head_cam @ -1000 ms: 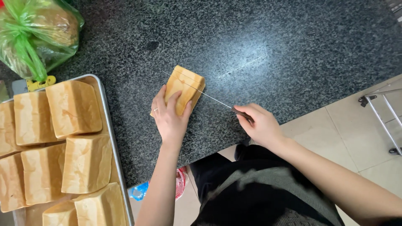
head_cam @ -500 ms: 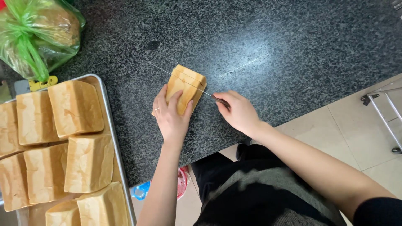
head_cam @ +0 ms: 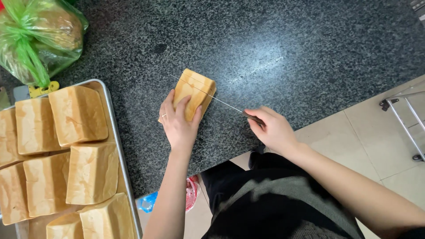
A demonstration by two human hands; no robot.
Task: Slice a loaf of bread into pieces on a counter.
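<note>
A golden block-shaped bread loaf [head_cam: 195, 90] lies on the dark speckled stone counter [head_cam: 274, 48]. My left hand [head_cam: 177, 121] presses on its near end, fingers spread over the crust, a ring on one finger. My right hand [head_cam: 272, 128] grips the dark handle of a long thin knife [head_cam: 208, 95]. The blade lies across the top of the loaf, its tip sticking out past the far left side.
A metal tray [head_cam: 116, 132] at the left carries several whole loaves. A green plastic bag [head_cam: 35, 35] with bread sits at the back left. The counter's front edge runs diagonally by my body; tiled floor and a metal rack leg [head_cam: 405, 115] are at the right.
The knife has sawed back and forth: my right hand pushed in toward the loaf, then drew back to the right. My left hand stays on the loaf.
</note>
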